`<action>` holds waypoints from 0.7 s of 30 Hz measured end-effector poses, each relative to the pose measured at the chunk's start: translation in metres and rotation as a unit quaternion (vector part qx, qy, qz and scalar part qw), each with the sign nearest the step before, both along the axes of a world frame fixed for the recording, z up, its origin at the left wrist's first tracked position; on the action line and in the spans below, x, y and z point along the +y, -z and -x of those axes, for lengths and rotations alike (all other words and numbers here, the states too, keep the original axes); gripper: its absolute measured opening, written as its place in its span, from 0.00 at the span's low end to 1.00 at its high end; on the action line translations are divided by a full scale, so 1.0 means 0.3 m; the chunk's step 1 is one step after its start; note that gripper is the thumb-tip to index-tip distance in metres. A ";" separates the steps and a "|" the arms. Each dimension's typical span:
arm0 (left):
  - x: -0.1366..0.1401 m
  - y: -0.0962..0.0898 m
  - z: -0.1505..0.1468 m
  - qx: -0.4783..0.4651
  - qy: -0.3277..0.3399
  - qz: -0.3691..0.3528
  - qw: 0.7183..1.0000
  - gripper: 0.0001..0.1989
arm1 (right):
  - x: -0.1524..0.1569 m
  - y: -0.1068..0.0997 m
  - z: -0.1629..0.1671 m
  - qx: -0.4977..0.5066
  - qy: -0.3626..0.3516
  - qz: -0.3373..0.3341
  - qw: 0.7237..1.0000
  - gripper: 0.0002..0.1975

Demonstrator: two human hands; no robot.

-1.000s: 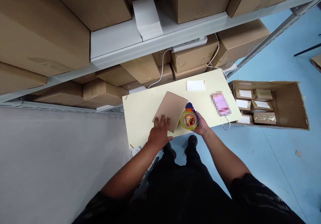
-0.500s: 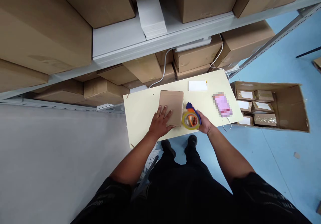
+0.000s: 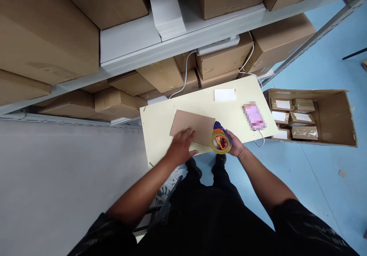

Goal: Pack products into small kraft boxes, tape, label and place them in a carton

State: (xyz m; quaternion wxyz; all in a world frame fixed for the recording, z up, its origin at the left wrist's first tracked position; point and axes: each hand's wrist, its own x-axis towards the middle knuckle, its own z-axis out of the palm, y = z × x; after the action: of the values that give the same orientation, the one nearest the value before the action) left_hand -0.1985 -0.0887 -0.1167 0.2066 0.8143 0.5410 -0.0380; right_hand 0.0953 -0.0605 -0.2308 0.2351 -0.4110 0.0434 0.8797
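A small brown cardboard box lies at a slant on the cream table. Over its near left part is my left hand, fingers spread and slightly blurred; whether it touches the box I cannot tell. My right hand grips a blue and orange tape dispenser with a roll of clear yellowish tape on it. The dispenser's head is at the box's right edge.
A white card or pad and a blurred-out pink item lie on the table. To the right, an open carton holds several small boxes. A shelf edge loaded with cartons and a white stack runs behind the table.
The box has turned from nearly square-on to slanted, its long side now running across. My left hand has shifted slightly down. The tape dispenser has come to the box's right edge.
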 end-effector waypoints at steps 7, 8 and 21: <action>0.181 0.079 0.147 0.075 -0.010 -0.019 0.997 0.52 | 0.236 -0.013 -0.068 -0.046 -0.101 -0.010 0.994 0.24; 0.175 0.092 0.139 0.070 -0.024 -0.026 0.997 0.52 | 0.226 -0.013 -0.069 -0.049 -0.090 -0.011 0.995 0.24; -0.060 0.063 -0.126 0.051 -0.192 -0.033 0.979 0.55 | -0.179 -0.038 0.174 -0.010 0.146 0.013 0.989 0.27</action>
State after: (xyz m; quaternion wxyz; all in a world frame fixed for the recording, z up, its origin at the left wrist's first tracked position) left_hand -0.1607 -0.1066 -0.1356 0.1552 0.6985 0.6983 -0.0214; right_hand 0.0430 -0.1142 -0.2194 0.3558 -0.4120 0.1123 0.8313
